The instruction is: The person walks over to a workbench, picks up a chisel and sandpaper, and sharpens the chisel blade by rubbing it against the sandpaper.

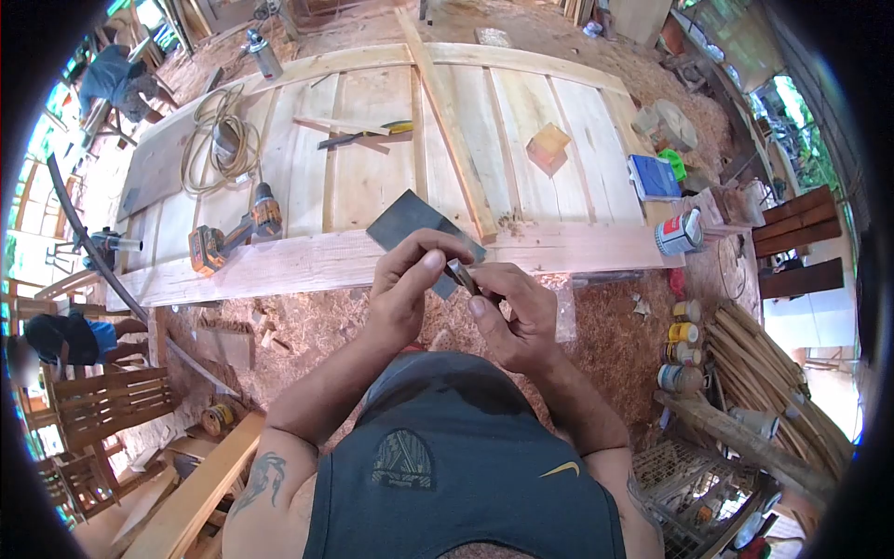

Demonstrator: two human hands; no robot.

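Observation:
In front of my chest, both hands are closed on a small narrow metal piece with a bright, flat end and a darker body; its exact kind is hard to make out. My left hand pinches near the bright end with curled fingers. Thumb and fingers of my right hand wrap round the darker part, hiding much of it. Just beyond the hands, a dark grey square sheet, like sandpaper, lies over the near rail of a wooden panel, partly covered by my left hand.
On the panel lie a cordless drill, a coiled cord, a long wood strip, a yellow-black tool and a blue box. A can stands at right. Jars and bamboo poles sit lower right. Two people are at left.

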